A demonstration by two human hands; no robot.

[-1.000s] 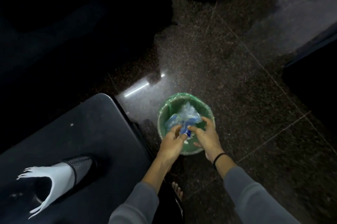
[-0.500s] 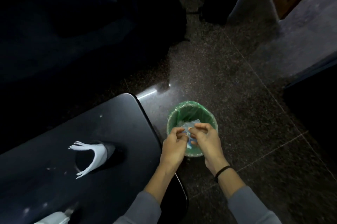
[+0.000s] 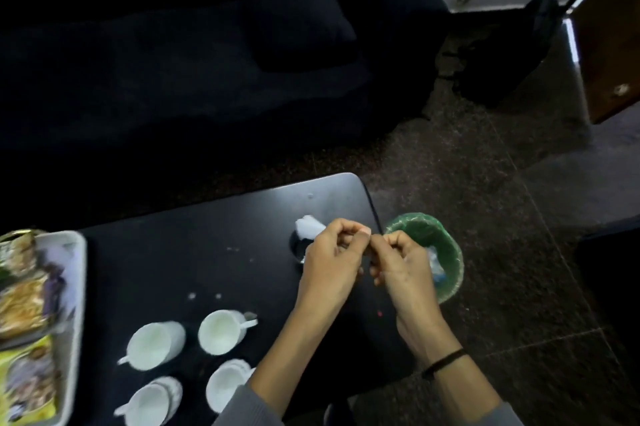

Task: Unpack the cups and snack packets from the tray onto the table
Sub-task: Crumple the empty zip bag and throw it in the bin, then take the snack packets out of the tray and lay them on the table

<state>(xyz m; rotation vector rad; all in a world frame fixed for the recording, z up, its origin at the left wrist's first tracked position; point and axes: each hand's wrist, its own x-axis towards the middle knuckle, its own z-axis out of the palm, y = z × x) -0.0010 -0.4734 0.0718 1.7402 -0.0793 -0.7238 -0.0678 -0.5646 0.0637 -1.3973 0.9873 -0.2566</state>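
Note:
Several white cups stand on the black table [image 3: 207, 238] at the near side, among them one [image 3: 156, 344] and another [image 3: 221, 332]. At the left edge a white tray [image 3: 76, 287] holds snack packets: a golden one [image 3: 24, 304] and a yellow one [image 3: 27, 384]. My left hand [image 3: 332, 259] and my right hand [image 3: 405, 266] hover over the table's right end. Their fingers are curled and the fingertips touch each other. Nothing shows between them.
A green bin [image 3: 450, 245] stands on the floor just right of the table, with crumpled clear wrapping [image 3: 437, 262] inside. A dark holder with a white tissue [image 3: 308, 228] sits behind my left hand. A dark sofa lies beyond the table.
My hands have lifted out of the green bin to the table's right end. The crumpled wrapping they held now lies in the bin. The view has swung left, revealing cups and tray.

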